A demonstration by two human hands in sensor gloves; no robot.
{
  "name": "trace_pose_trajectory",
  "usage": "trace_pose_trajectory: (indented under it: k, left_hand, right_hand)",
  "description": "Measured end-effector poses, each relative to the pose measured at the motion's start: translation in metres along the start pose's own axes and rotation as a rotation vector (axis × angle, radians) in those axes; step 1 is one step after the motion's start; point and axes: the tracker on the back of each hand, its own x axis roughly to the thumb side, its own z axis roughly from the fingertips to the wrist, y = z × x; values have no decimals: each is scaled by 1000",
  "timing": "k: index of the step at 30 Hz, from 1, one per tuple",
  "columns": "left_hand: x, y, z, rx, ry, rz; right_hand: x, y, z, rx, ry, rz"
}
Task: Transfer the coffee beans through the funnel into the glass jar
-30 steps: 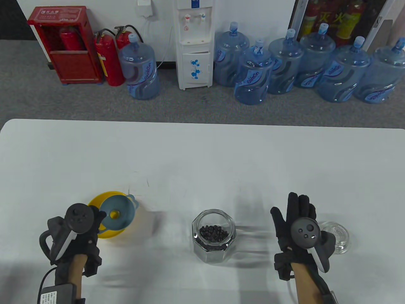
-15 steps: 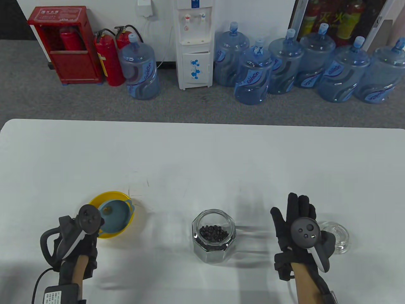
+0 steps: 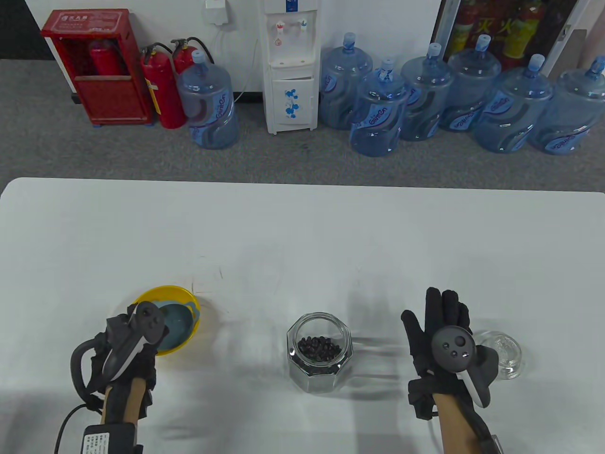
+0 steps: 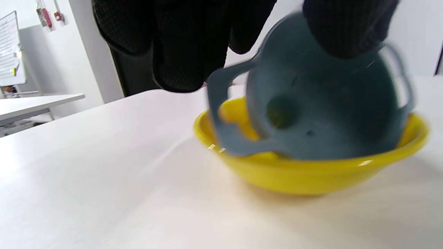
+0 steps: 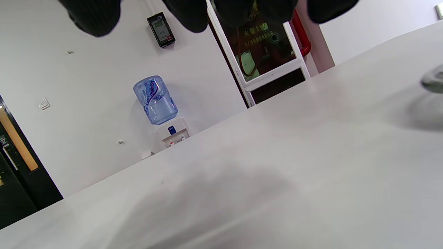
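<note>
On the left, the left hand (image 3: 130, 350) grips the funnel (image 4: 322, 103) in the bowl (image 4: 311, 173), the right hand (image 3: 446, 340) lies spread, beans (image 3: 319, 349) already fill the jar (image 3: 319, 352).

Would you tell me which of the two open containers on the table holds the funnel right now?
The yellow bowl on the left holds the blue funnel, gripped by the left hand. The glass jar at centre holds only coffee beans.

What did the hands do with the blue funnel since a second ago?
The left hand lowered the tilted funnel into the yellow bowl and moved nearer to it; its fingers still grip the funnel's rim. The right hand, the jar of beans and the glass lid stayed put.
</note>
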Motion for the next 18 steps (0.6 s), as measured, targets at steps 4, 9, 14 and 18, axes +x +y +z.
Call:
trace_pose_trajectory:
  k: [4, 9, 14, 18]
  left_hand:
    - [38, 23, 25, 100, -111, 24]
    - [87, 39, 46, 242, -242, 146]
    - [110, 19, 43, 249, -309, 153]
    - [111, -10, 38, 154, -366, 224]
  right_hand:
    - [0, 0, 0, 3, -7, -6]
    - [1, 2, 1, 8, -13, 3]
    - [2, 3, 2, 8, -20, 16]
    - [3, 4, 2, 9, -18, 39]
